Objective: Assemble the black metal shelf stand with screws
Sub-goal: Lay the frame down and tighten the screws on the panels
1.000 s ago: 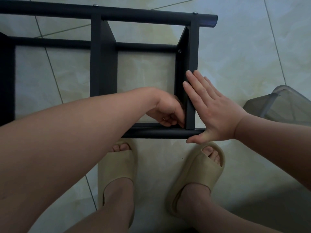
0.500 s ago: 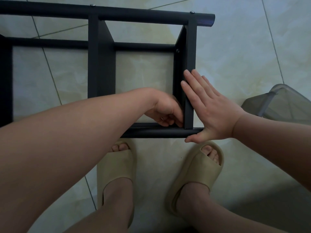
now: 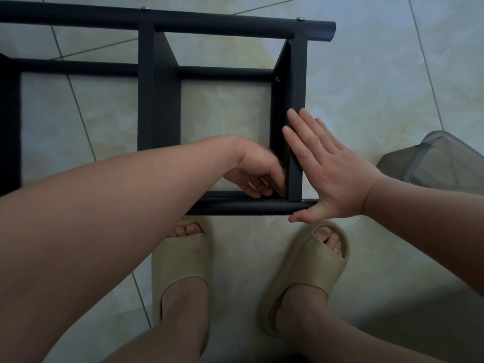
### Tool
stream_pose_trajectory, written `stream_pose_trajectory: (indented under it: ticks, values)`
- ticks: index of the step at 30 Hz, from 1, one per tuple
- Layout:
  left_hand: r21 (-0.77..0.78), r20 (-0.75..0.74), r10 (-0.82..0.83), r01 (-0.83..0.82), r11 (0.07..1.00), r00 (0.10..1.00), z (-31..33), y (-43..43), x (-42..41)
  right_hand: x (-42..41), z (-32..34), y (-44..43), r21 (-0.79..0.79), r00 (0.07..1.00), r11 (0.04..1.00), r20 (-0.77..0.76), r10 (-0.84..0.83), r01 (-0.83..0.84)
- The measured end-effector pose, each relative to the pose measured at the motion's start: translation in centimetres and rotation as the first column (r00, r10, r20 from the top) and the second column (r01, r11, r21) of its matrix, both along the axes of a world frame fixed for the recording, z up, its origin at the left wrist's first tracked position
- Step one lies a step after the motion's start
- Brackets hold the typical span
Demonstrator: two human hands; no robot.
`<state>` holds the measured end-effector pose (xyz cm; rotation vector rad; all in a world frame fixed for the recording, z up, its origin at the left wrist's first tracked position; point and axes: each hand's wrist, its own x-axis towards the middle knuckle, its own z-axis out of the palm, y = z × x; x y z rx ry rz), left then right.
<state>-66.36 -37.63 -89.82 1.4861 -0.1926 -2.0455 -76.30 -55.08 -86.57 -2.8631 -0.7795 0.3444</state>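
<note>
Shelf stand [image 3: 209, 22], black metal: partly assembled, laid on the tiled floor [image 3: 366, 87] just beyond the slippers [image 3: 183, 271].

Far rail [image 3: 235, 23]: joined to the middle crosspiece [image 3: 157, 100] and the end crosspiece [image 3: 297, 74]. Two screw heads [image 3: 144, 7] are seen on its top, one over each crosspiece. A third is seen on the inner face of the end crosspiece, where a lower bar meets it. These joints are judged fastened.

Near rail [image 3: 248, 206]: set against the foot of the end crosspiece. No screw head can be made out at this corner, so it is judged the joint in hand.

Left hand [image 3: 258, 176]: reached inside the frame, fingers curled at that inner corner. It is blurred, and whether a screw is pinched cannot be told.

Right hand [image 3: 332, 176]: flat, fingers straight and together, pressed on the outer face of the end crosspiece, with the thumb laid by the near rail's end. It is judged to be bracing.

Remaining, as judged: this corner, and the middle crosspiece's near joint, which is hidden by the left forearm.

Grey translucent container [image 3: 440, 161]: on the floor beside the right wrist, contents not discernible.
</note>
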Motion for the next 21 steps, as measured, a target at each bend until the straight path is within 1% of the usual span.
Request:
stream_pose_trajectory:
  ticks: [3,8,21]
  values:
    - [0.01,-0.017,-0.008,0.008,1.0,1.0,-0.19,0.13,-0.4,-0.01,-0.06,-0.01,0.003,1.0,1.0,0.0,0.0,0.0]
    - [-0.031,0.043,0.049,-0.048,0.998,0.998,-0.41,0.07,-0.54,-0.02,-0.11,-0.01,0.015,1.0,1.0,0.008,-0.002,0.002]
    - [-0.048,0.008,0.082,-0.081,0.996,0.997,-0.28,-0.06,-0.51,0.04,0.02,-0.05,0.007,1.0,1.0,-0.01,-0.005,0.005]
